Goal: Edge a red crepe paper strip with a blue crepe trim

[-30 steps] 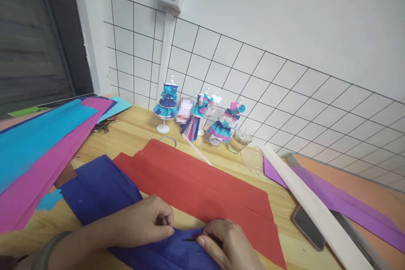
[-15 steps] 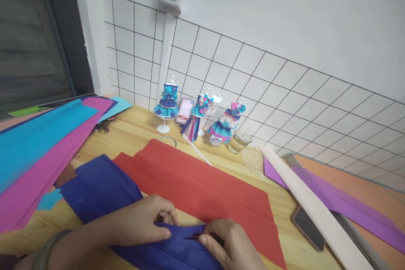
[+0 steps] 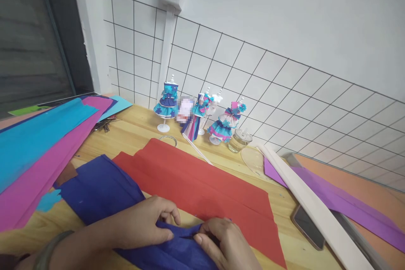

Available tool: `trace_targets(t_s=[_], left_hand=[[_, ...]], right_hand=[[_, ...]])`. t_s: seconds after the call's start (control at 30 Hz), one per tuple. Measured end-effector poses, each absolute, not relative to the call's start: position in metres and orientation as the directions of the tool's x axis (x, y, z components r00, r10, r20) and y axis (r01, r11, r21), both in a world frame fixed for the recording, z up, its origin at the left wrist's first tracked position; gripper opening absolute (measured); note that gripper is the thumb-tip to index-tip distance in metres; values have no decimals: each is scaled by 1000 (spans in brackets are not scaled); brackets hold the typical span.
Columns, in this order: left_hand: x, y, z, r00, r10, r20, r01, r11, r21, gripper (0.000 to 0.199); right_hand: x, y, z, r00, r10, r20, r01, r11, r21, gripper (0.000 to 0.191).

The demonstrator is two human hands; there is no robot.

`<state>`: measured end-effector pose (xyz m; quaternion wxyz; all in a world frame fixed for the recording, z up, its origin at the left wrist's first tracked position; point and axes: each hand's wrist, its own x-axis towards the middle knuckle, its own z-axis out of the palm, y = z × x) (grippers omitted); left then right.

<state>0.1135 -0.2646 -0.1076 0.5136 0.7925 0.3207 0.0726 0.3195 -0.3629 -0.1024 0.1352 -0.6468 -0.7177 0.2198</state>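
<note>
Navy-blue crepe paper [image 3: 104, 190] stretches from the left of the table to beneath both my hands, creased where they work it. My left hand [image 3: 155, 223] is closed, pinching the paper's upper edge between thumb and fingers. Close by on the right, my right hand [image 3: 224, 240] is curled, with a thin dark pointed tool [image 3: 189, 235] poking out past its thumb onto the blue paper. The rest of that tool is hidden in the palm, so its kind cannot be made out. Beyond the hands lies a flat red crepe paper sheet [image 3: 202, 181].
Small dress forms in paper dresses [image 3: 167, 101] stand by the wall grid, near a glass of liquid [image 3: 240, 140]. Turquoise paper [image 3: 41, 135] and magenta paper [image 3: 53, 164] lie left. A phone [image 3: 307, 227] and a pale folded strip [image 3: 316, 206] are right.
My right hand has shifted slightly left with the dark tool, closer to my left hand. Between them the blue paper has bunched a little.
</note>
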Motion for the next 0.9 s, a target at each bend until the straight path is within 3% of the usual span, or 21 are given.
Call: trace_targets(t_s=[0.9], left_hand=[[114, -266, -99, 800, 562, -207, 364, -181, 914, 21]], right_hand=[[319, -363, -107, -69, 993, -99, 865, 10, -502, 40]])
